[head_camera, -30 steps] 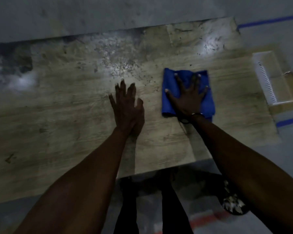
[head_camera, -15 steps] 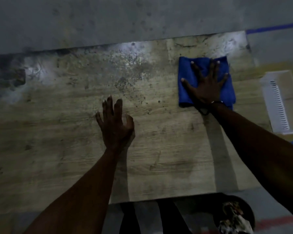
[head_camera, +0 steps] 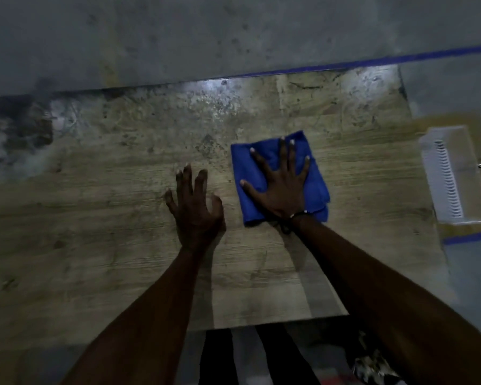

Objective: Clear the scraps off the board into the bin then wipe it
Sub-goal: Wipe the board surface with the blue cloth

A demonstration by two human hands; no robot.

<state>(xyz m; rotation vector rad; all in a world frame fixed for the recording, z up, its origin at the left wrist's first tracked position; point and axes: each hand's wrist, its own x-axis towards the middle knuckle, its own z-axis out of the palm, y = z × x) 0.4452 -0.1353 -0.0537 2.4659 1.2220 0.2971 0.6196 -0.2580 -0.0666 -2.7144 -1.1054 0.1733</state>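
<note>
Since half a sec ago the right hand (head_camera: 282, 190) has pulled the blue cloth (head_camera: 314, 187) back from the far right corner toward mid-board, nearer the left hand (head_camera: 196, 209). Right hand lies flat w/ fingers spread wide, pressing the folded cloth onto the board (head_camera: 109, 245). Left hand rests on bare wood just beside the cloth, fingers spread, slightly bent. Speckled grime shows on the board's far part. White slotted tray (head_camera: 450, 176) sits off the right edge. Bin (head_camera: 372, 365) w/ scraps is at bottom right, partly hidden by the right arm.
</note>
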